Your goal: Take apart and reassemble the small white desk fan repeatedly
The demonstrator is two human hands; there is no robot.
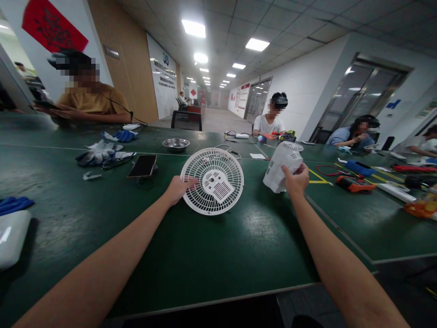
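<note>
A round white fan grille [218, 184] is held up over the green table [191, 255], its slotted centre plate facing me. My left hand [179, 187] grips its left rim, with the fingers partly behind the ribs. To the right, my right hand [296, 180] has hold of a white plastic housing [280, 164] with vent slots at its top. The housing is tilted and stands apart from the grille. A cable shows behind the grille's upper right edge.
On the left are a phone on a stand [142, 166], gloves [100, 152] and a white object [13, 237]. Behind the grille sits a metal bowl [175, 144]. An orange meter [355, 184] and blue tray [360, 167] lie right. Several people sit around the table.
</note>
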